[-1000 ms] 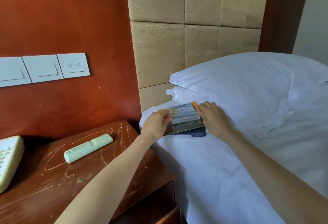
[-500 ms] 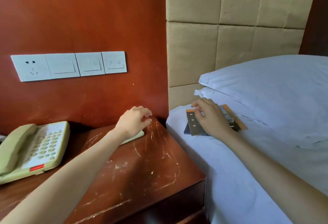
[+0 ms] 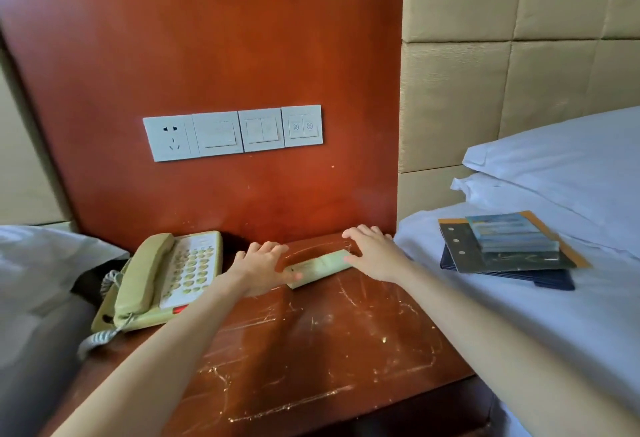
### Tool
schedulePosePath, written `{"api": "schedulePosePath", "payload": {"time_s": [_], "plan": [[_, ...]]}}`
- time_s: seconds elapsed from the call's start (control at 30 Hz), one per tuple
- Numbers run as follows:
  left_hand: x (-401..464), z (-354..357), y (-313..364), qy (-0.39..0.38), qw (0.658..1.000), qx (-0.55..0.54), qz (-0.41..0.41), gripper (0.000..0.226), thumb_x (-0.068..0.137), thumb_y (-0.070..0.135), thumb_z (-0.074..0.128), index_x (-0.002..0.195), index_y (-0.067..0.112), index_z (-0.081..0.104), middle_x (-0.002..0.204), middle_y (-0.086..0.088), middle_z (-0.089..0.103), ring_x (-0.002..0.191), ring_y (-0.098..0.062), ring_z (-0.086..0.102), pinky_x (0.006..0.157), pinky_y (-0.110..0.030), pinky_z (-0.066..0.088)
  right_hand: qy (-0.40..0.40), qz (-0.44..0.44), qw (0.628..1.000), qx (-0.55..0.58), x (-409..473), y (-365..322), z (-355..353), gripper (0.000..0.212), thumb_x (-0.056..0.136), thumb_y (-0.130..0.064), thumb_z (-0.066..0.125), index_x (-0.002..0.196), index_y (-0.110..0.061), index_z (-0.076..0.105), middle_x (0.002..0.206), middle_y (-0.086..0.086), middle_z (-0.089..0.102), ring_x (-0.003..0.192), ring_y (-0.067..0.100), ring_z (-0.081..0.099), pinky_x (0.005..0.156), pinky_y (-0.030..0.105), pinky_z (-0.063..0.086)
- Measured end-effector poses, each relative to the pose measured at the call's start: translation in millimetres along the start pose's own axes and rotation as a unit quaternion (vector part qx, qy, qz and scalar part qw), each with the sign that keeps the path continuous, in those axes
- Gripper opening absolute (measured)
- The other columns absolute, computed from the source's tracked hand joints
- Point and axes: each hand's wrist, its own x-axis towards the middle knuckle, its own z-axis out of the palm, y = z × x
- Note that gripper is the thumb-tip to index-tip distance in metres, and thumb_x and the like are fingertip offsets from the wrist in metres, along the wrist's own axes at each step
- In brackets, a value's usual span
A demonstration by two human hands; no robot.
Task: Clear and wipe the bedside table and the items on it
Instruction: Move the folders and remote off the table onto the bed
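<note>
The big white bed fills the right side of the frame. A moment ago both hands were over there, setting down a stack of flat books and cards. Now that stack lies alone on the sheet, right of the middle, with no hand on it. So that part of the clearing looks done.

The scratched red-brown wooden desk sits in the lower middle of the frame. Two things are left on it. At the left is the pale yellow-green push-button telephone with its curly cord. No hand touches it.

In the middle, near the back of the desk, lies the long pale green remote control. This is the thing being worked on now. Half a second ago only the left hand was near it, while the right hand was on the stack. Now both hands have come to it.

The left hand lies flat at the lower left end of the remote, fingers spread and fairly straight, thumb tip touching the end. The right hand covers the upper right end, fingers spread and a little bent. I cannot tell for sure if either hand has a real hold yet; they look like they are just resting on it.

I think the remote will be lifted off next, maybe onto the bed. Then the telephone must go before the desk can be wiped.
</note>
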Motion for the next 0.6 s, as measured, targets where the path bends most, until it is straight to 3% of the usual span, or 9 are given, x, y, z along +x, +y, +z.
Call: {"api": "schedulePosePath", "payload": {"time_s": [0.13,0.27,0.4,0.6], "plan": [[-5.5,10.0,-4.9,-0.029,0.999,-0.006,-0.014,0.08,0.083,0.076,0.041,0.15,0.036,0.024,0.157,0.007,0.02,0.141,-0.023,0.016,0.111,-0.045,0.016,-0.141,0.025,0.989,-0.037,10.1,-14.1,9.0,0.056,0.094,-0.034,0.041,0.147,-0.028,0.025,0.153,-0.002,0.027,0.14,0.025,0.018,0.11,0.05,0.015],[-6.9,13.2,0.3,-0.017,1.0,-0.016,-0.019,0.077,0.084,0.073,0.045,0.149,0.032,0.031,0.155,0.005,0.023,0.14,-0.023,0.017,0.111,-0.044,0.016,-0.213,0.026,0.976,-0.036,13.8,-25.8,15.7,0.067,0.089,-0.008,0.032,0.15,-0.03,0.015,0.158,0.001,0.012,0.145,0.027,-0.001,0.115,0.053,-0.002],[-5.6,16.5,10.6,-0.001,1.0,-0.015,-0.016,0.065,0.091,0.061,0.049,0.143,0.024,0.04,0.145,-0.001,0.035,0.131,-0.025,0.027,0.107,-0.044,0.022,-0.209,0.014,0.975,-0.072,20.3,-31.1,12.8,0.077,0.086,0.009,0.029,0.151,-0.027,0.012,0.158,0.004,0.014,0.144,0.035,0.003,0.115,0.058,0.003],[-2.8,18.2,16.4,0.023,1.0,-0.008,-0.014,0.056,0.094,0.052,0.051,0.138,0.018,0.043,0.134,-0.003,0.046,0.125,-0.026,0.034,0.103,-0.043,0.029,-0.177,-0.014,0.978,-0.109,18.1,-32.6,7.0,0.069,0.09,0.011,0.032,0.15,-0.02,0.017,0.152,0.004,0.023,0.136,0.034,0.019,0.112,0.05,0.015]]}}
